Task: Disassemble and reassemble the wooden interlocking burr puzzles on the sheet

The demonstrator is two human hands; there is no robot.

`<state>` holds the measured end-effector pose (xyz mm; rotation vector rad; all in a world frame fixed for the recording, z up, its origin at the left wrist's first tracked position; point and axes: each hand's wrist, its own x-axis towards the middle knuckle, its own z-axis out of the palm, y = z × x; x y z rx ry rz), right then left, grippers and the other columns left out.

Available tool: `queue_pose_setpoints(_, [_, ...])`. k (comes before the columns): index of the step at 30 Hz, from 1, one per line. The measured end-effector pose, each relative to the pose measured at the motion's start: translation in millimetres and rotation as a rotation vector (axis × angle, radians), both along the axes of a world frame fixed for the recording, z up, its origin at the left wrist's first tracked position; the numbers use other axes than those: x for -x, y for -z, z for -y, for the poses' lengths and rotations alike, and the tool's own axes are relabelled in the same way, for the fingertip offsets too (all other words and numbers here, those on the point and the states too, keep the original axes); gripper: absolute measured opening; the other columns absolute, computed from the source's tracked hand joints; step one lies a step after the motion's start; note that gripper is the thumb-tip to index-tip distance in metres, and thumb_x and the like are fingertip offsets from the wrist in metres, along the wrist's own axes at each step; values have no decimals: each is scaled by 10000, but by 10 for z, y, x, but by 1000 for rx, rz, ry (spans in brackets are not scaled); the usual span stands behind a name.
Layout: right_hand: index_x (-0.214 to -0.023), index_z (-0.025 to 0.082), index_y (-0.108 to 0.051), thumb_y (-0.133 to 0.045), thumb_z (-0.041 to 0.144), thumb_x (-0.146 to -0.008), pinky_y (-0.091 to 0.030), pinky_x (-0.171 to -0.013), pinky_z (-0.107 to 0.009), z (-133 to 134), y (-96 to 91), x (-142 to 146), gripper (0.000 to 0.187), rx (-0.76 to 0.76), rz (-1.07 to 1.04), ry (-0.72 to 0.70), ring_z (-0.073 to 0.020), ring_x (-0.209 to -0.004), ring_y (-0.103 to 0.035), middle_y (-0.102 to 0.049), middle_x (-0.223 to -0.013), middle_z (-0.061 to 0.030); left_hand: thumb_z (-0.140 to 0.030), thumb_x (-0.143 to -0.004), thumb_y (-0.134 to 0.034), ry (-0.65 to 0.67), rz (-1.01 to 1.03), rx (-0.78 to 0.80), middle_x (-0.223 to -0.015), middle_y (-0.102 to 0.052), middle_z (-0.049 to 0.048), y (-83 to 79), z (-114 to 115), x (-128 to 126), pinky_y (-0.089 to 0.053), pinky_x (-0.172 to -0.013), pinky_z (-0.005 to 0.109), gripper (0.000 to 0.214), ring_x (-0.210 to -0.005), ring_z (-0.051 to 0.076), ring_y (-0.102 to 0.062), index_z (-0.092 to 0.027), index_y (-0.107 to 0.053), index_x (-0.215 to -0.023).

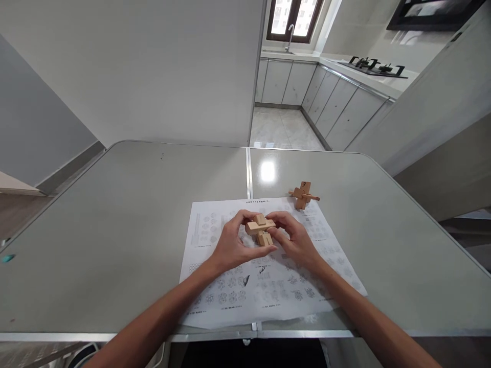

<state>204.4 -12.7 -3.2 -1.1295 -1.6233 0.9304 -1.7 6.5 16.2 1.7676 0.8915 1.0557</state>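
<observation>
Left hand (231, 246), thumb spread wide, spans interlocked pale blocks (256, 226); right hand (296, 241) pinches their right end, fingertips close. A darker wooden cross (303, 195) sits far right.

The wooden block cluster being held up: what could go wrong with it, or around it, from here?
Perhaps two things. The wooden block cluster is made of crossed pieces held between the fingertips of the left grip and right grip, so one piece might slip loose. Also, the second wooden cluster is at the far right corner of the printed sheet; a tug on the paper might tip it.
</observation>
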Motion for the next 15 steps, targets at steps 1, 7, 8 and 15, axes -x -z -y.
queue_pose_setpoints(1, [-1147,283,-660,-608,579,-1029,-587,-783,-409,-1,3,-1,322,-19,20,18,-250,-894,-688,-714,-1002,-62,-430,-733,-934,11,1,37,-1047,-699,41,-7,-4,6,-568,-839,367,550,-938,210,-679,-236,-598,-1123])
queue_pose_setpoints(7, [-1085,286,-696,-658,550,-1012,-579,-731,-409,0,8,-7,277,-54,47,59,-233,-783,-657,-719,-917,-46,-447,-710,-934,19,-19,129,-974,-703,31,-18,-3,18,-542,-740,333,512,-846,187,-659,-229,-622,-1052])
queue_pose_setpoints(8, [-1075,285,-701,-666,550,-1007,-577,-727,-407,0,0,-13,275,-52,45,49,-231,-774,-655,-715,-900,-42,-456,-711,-932,23,-21,139,-968,-705,30,-18,-2,20,-538,-726,326,514,-836,184,-658,-229,-620,-1051])
queue_pose_setpoints(15, [-1056,281,-719,-678,561,-996,-572,-714,-397,10,-51,-57,289,-25,42,-5,-216,-730,-637,-695,-833,-28,-477,-682,-945,56,-45,88,-1026,-736,46,13,-22,63,-560,-773,350,561,-881,204,-688,-231,-621,-1069])
